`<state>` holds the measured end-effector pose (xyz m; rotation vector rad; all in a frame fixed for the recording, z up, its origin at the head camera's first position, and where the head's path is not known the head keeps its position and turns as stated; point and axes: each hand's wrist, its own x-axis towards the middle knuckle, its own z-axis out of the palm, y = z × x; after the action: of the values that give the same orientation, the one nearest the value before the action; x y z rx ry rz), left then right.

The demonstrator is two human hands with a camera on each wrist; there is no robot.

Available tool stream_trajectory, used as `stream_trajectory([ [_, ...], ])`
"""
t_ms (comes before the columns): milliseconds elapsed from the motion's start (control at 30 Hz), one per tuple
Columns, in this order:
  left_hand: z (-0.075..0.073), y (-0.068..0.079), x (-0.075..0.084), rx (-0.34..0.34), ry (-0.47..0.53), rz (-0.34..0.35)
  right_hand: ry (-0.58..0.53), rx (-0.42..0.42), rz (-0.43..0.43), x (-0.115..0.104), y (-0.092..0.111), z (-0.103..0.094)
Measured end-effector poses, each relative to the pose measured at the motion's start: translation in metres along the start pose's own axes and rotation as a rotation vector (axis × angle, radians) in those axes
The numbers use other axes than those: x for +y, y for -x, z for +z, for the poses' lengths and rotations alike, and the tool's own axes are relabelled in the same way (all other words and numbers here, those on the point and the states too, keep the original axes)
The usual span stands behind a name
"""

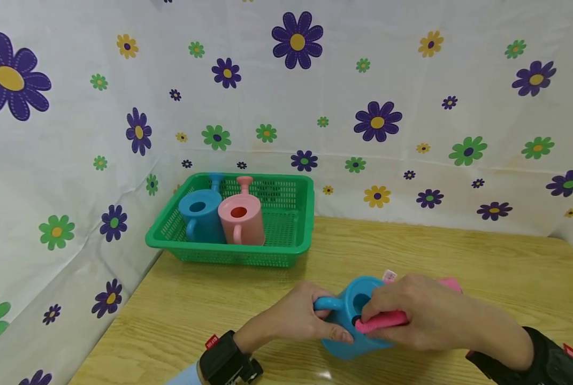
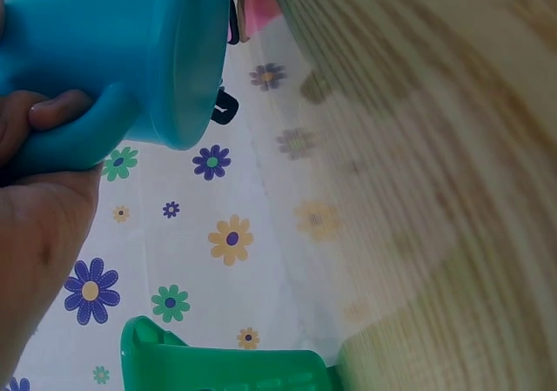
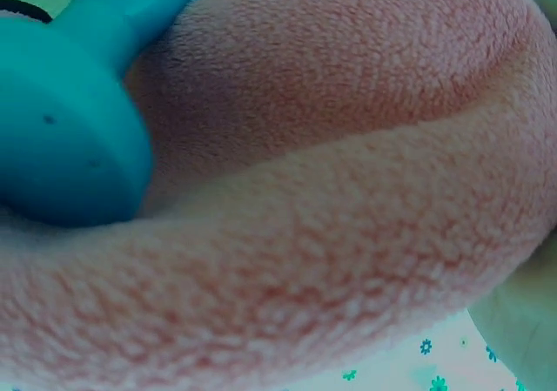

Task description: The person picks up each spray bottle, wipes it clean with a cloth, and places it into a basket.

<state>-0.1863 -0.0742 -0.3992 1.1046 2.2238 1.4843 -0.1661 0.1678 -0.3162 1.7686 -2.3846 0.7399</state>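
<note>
My left hand [image 1: 296, 315] grips the handle of a blue watering can [image 1: 346, 347], which leans over the table. In the left wrist view, fingers curl round the can's handle [image 2: 91, 138]. A pink fuzzy cloth [image 1: 384, 321] with dark edging is bunched in my right hand [image 1: 426, 313], against the can's top and side. The right wrist view is mostly filled by the cloth [image 3: 348, 234], which lies beside and below the can's spout head [image 3: 70, 130]. My right fingertips and part of the can's opening are partly hidden.
A green plastic basket [image 1: 228, 249] stands at the back left of the wooden table [image 1: 257, 283]. In it are another blue watering can [image 1: 204, 216] and a pink watering can [image 1: 250, 224]. A flowered sheet [image 1: 334, 80] hangs behind and at the left.
</note>
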Motion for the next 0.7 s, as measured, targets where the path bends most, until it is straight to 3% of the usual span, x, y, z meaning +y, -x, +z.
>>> stream_trajectory([
  [267, 0.001, 0.004, 0.012, 0.008, 0.000, 0.016, 0.071, 0.065, 0.099, 0.012, 0.003, -0.001],
  [533, 0.003, 0.003, 0.000, 0.000, 0.013, 0.013, 0.027, 0.166, 0.122, 0.029, 0.006, 0.000],
  [700, 0.003, 0.003, -0.001, 0.003, 0.029, 0.024, 0.068, 0.209, 0.165, 0.035, 0.007, -0.003],
])
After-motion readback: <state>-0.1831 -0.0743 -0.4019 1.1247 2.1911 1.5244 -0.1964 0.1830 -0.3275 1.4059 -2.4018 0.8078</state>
